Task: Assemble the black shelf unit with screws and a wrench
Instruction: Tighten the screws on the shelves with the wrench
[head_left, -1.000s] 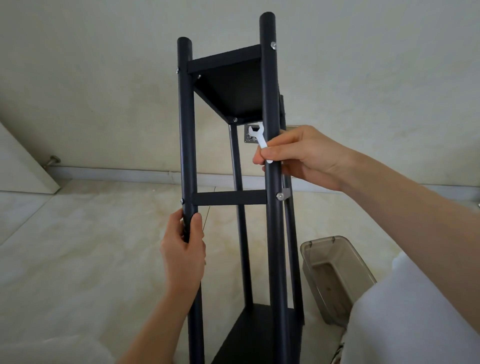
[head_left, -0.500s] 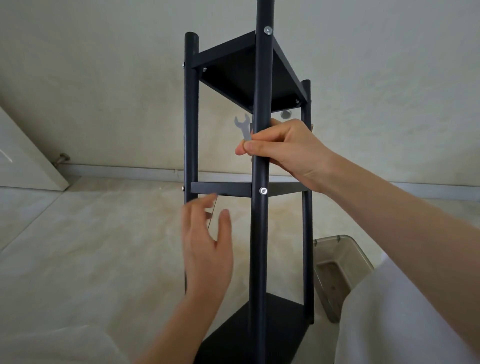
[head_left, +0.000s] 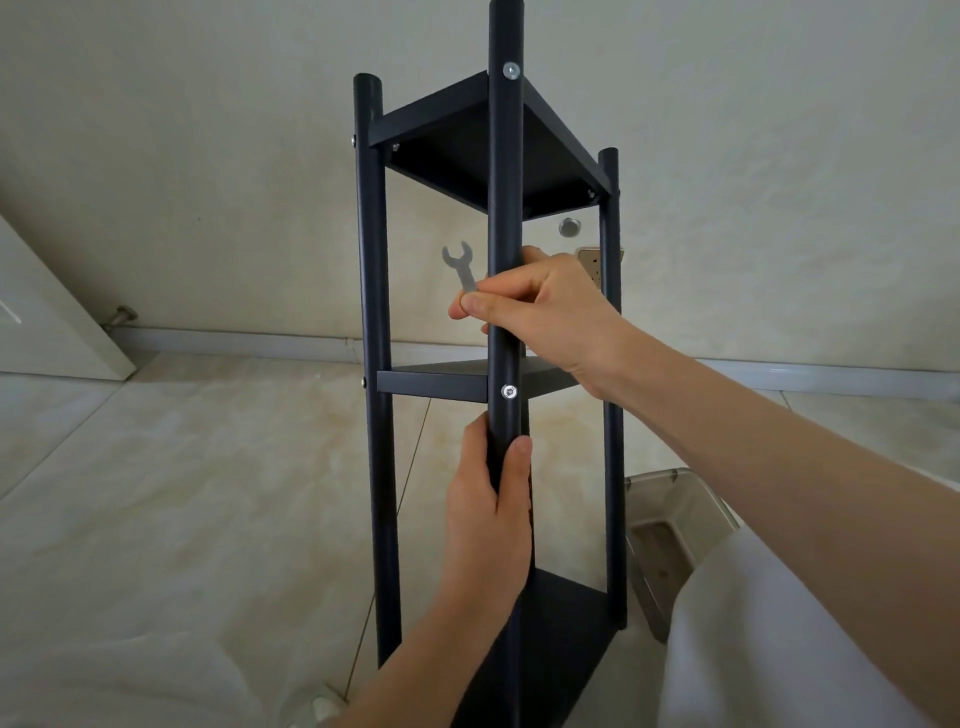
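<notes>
The black shelf unit (head_left: 375, 322) stands upright on the floor, with three shelves between round black posts. Silver screws sit in the nearest post, one at the top shelf (head_left: 511, 70) and one at the middle shelf (head_left: 508, 392). My left hand (head_left: 488, 525) grips the nearest post just below the middle shelf. My right hand (head_left: 545, 312) wraps around the same post above the middle shelf and also pinches a small flat silver wrench (head_left: 461, 266), whose open jaw points up to the left of the post.
A translucent plastic bin (head_left: 675, 525) sits on the tiled floor right of the unit. A white garment (head_left: 779, 639) fills the lower right. A white door (head_left: 47, 322) with a floor stop is at the left. A wall socket (head_left: 589, 262) shows behind the unit.
The unit has turned so a different post faces me. My left hand let go of the left post, crossed over and took hold of the nearest post below the middle shelf.
</notes>
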